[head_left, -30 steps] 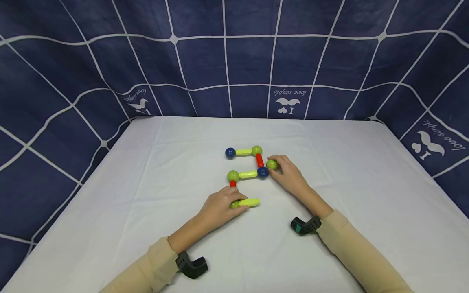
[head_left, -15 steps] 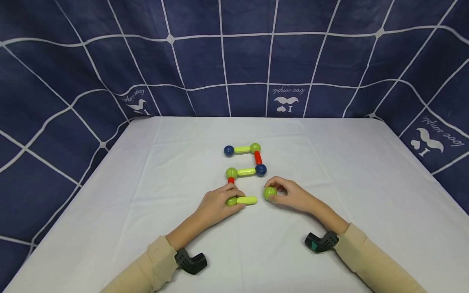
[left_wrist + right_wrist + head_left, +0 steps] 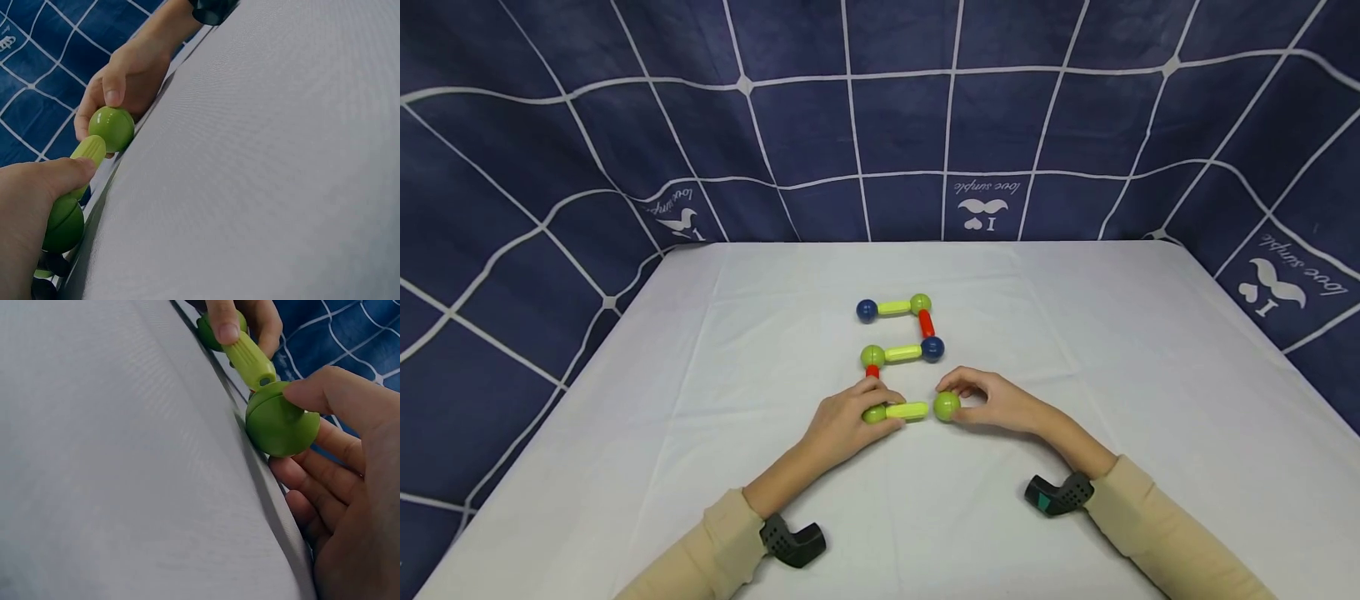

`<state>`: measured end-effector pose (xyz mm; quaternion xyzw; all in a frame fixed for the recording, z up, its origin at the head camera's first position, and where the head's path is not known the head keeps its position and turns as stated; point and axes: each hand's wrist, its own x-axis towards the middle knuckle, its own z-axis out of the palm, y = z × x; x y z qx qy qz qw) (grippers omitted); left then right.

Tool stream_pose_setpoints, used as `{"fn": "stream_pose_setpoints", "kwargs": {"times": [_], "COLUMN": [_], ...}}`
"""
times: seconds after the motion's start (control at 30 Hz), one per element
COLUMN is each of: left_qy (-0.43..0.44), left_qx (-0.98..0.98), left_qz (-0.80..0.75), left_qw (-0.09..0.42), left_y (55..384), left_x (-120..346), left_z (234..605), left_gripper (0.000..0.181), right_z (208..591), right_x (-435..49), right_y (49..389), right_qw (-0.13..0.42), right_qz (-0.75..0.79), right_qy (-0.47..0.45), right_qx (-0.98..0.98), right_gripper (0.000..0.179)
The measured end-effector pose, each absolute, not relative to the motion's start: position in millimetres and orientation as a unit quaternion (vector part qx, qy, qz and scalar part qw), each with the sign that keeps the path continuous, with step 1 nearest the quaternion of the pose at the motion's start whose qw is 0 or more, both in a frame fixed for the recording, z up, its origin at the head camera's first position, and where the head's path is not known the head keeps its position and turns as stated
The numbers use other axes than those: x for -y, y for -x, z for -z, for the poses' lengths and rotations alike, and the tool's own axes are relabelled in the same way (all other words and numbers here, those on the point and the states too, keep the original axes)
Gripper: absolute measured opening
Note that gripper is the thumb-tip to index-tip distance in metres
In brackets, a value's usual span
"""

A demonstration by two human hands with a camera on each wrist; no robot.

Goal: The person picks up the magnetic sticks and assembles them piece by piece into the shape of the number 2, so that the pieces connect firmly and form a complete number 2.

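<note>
In the head view my right hand (image 3: pixel 1000 402) pinches a loose green ball (image 3: pixel 947 407) between thumb and fingers. A small gap parts that ball from the free end of a yellow-green rod (image 3: pixel 910 411); the right wrist view shows a hole in this rod end. My left hand (image 3: pixel 846 421) grips the rod near its other end, thumb on top, beside a partly covered green ball (image 3: pixel 874 414). From there a red rod (image 3: pixel 872 372), half hidden by the fingers, runs up to another green ball (image 3: pixel 872 356).
The joined chain goes on through a yellow-green rod (image 3: pixel 902 353), a blue ball (image 3: pixel 932 348), a red rod (image 3: pixel 927 323), a green ball (image 3: pixel 921 304) and a rod (image 3: pixel 893 307) to a blue ball (image 3: pixel 867 311). All lie on a white-covered table (image 3: pixel 775 300) before a blue checked cloth (image 3: pixel 805 125).
My right hand has brought the green ball from beside the blue ball down toward me, then slightly left toward the rod's free end. The left hand keeps its hold.
</note>
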<state>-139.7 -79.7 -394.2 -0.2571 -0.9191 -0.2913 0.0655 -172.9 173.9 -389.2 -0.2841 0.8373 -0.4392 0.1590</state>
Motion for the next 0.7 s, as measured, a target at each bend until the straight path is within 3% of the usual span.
{"fn": "stream_pose_setpoints", "kwargs": {"times": [0.3, 0.53, 0.7], "left_qy": [0.262, 0.259, 0.261], "left_qx": [0.922, 0.925, 0.923], "left_qz": [0.278, 0.271, 0.275], "left_qw": [0.070, 0.062, 0.063], "left_y": [140, 141, 140], "left_x": [82, 82, 82], "left_z": [393, 391, 392], "left_gripper": [0.021, 0.022, 0.022], "right_z": [389, 394, 397], "right_x": [-168, -157, -149], "right_y": [176, 199, 211], "right_qw": [0.151, 0.009, -0.007], "right_qz": [0.448, 0.434, 0.429], "right_qy": [0.301, 0.204, 0.176], "right_qx": [-0.828, -0.877, -0.886], "right_gripper": [0.028, 0.037, 0.043]}}
